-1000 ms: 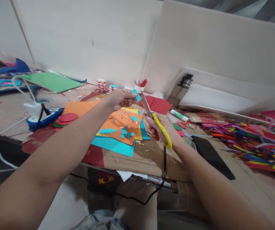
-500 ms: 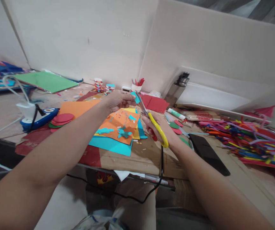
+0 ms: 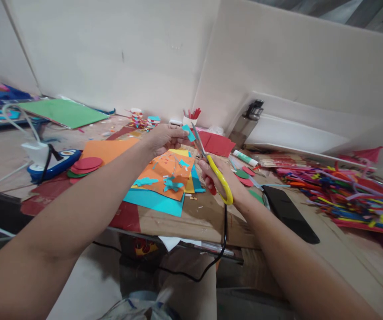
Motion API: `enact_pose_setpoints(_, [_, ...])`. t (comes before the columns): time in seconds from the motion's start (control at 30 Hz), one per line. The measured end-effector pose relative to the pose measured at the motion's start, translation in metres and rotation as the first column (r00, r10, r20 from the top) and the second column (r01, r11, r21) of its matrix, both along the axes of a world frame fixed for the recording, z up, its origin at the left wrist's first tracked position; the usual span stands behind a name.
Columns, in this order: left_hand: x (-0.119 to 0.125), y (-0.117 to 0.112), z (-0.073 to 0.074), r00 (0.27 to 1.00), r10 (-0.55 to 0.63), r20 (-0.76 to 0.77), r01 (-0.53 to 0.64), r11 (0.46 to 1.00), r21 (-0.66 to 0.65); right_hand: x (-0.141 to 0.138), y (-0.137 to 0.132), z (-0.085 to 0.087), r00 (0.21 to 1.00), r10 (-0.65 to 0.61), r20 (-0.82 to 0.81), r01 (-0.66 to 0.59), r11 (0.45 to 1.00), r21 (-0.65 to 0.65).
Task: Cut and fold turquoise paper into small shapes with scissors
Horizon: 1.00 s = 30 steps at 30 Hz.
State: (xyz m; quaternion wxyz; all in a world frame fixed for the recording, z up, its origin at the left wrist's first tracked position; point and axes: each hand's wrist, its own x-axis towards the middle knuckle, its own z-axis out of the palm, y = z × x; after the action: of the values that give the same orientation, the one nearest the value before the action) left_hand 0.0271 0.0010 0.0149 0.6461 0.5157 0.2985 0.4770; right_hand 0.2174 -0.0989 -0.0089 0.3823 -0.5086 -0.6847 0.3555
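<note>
Two bare hands work close together above a cluttered table (image 3: 2, 155). The left hand (image 3: 166, 138) pinches a small blue paper piece (image 3: 188, 133) between thumb and fingers; the right hand (image 3: 228, 172) is wrapped around yellow-handled scissors (image 3: 218, 174), blades angled upward just beside the piece. Whether steel and paper touch cannot be told. Below, blue cutouts (image 3: 173, 184) lie on an orange sheet (image 3: 160, 175) near the table's front edge. A blue power strip (image 3: 53, 171) sits at that edge, farther left; brightly coloured strips (image 3: 344, 193) are heaped toward the right side.
</note>
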Motion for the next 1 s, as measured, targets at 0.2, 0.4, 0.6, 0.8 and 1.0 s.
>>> enact_pose_setpoints(0.2, [0.011,-0.006,-0.004,0.999,-0.032,0.022,0.032,0.999,0.014,-0.003,0.013,-0.007,0.924,-0.097,-0.371,0.146,0.984,0.106])
enact_pose_setpoints(0.4, [0.015,-0.012,-0.008,0.994,-0.089,-0.066,0.092,0.995,0.043,-0.001,0.015,-0.006,0.900,-0.149,-0.411,0.214,0.970,0.117])
enact_pose_setpoints(0.6, [0.021,-0.015,-0.013,0.983,-0.153,-0.103,0.164,0.980,0.109,-0.001,0.015,-0.008,0.903,-0.068,-0.424,0.192,0.947,0.257])
enact_pose_setpoints(0.8, [0.022,-0.017,-0.013,0.982,-0.157,-0.108,0.168,0.980,0.109,0.000,0.013,-0.007,0.930,-0.102,-0.352,0.201,0.946,0.255])
enact_pose_setpoints(1.0, [0.011,-0.012,-0.004,1.000,-0.023,0.008,0.023,0.997,0.070,0.008,0.010,-0.001,0.990,-0.143,-0.016,0.142,0.957,0.253])
